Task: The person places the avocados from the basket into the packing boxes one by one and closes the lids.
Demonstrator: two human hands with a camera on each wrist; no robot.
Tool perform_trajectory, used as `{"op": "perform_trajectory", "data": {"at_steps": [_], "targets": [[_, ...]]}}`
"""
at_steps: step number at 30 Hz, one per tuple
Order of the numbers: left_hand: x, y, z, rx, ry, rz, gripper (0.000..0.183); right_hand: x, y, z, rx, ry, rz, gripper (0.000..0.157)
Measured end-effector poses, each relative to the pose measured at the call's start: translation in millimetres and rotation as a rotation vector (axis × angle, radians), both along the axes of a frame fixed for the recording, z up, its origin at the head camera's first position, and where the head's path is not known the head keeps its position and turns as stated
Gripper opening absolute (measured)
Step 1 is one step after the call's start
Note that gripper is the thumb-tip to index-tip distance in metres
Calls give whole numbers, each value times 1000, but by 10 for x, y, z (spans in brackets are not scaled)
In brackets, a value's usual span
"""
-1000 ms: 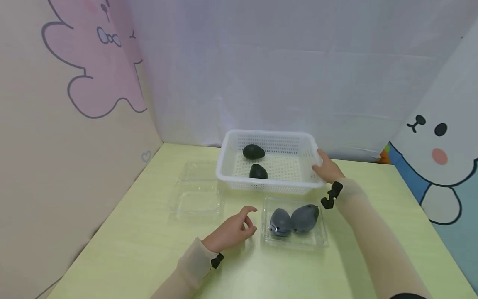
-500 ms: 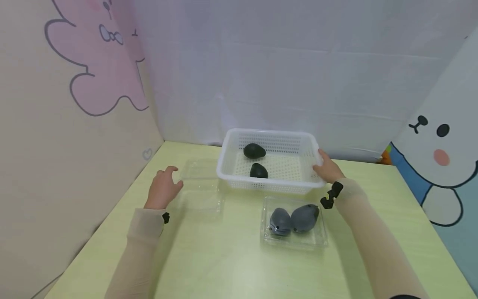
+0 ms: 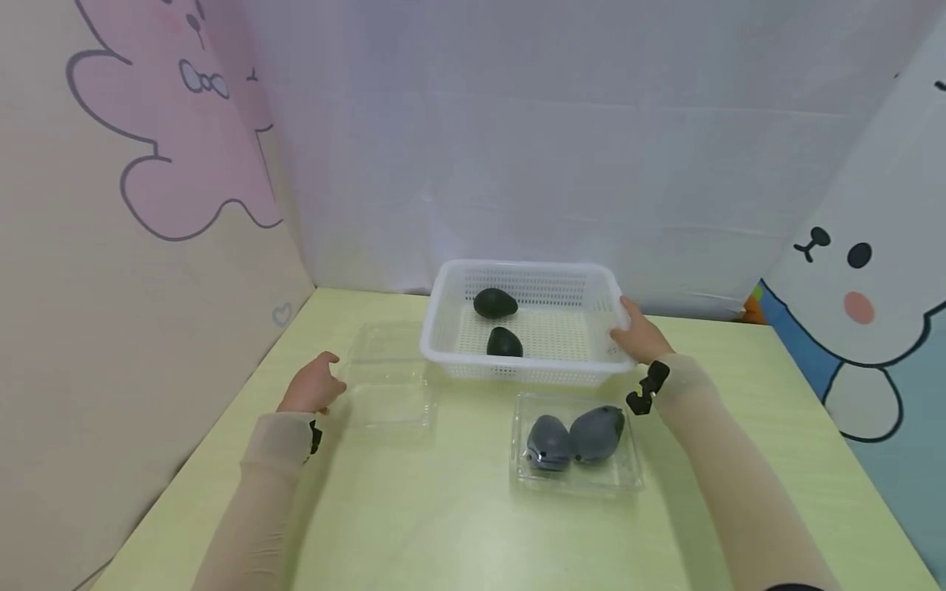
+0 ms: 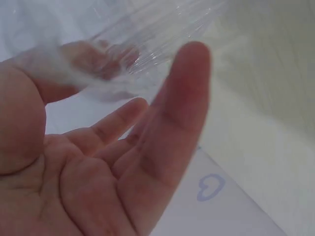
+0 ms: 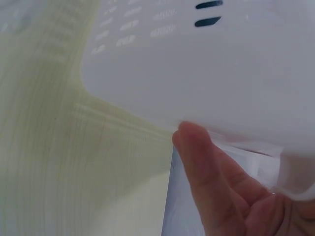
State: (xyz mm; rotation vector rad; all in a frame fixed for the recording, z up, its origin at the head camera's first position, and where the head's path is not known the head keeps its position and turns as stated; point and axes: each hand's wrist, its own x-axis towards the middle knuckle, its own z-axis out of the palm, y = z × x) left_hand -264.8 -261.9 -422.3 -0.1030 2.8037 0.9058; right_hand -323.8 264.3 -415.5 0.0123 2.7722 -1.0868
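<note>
"On the left side of the table [image 3: 414, 509], what's changed?"

"The left hand [image 3: 310, 384]. A second ago it was beside the grey pieces; now it's at the left edge of the clear container [image 3: 388, 402]."

"Has it got hold?"

"Its thumb and fingers stand apart. The left wrist view shows clear plastic across the thumb, but I can't tell whether skin and plastic really touch. I'd judge the left hand's work has moved over to that container, with no firm grip there yet."

"And the container itself?"

"Lying where it was, just left of the white basket [image 3: 528, 359]. I see nothing inside it."

"What's in the basket?"

"Two dark green fruits, one farther back [image 3: 495, 303], the other close to the front wall [image 3: 505, 342]. Neither has shifted."

"Then nearer the person?"

"A clear tray [image 3: 606, 478] in front of the basket, with two grey pieces [image 3: 596, 433] side by side. No change there either."

"Last, the far right?"

"The right hand [image 3: 641, 335] has stayed on the basket's right rim, pinching it between thumb and fingers. So one hand seems to mind the basket, leaving the other free for the container."
</note>
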Motion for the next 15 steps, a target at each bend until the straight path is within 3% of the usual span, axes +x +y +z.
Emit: {"op": "perform_trajectory", "data": {"at_steps": [8,15], "targets": [[28,1,-79,-3,83,14,42,-5,-19,18,-3,0,9,75],[106,-14,-103,-3,86,21,40,-10,-1,19,6,-5,22,75]]}}
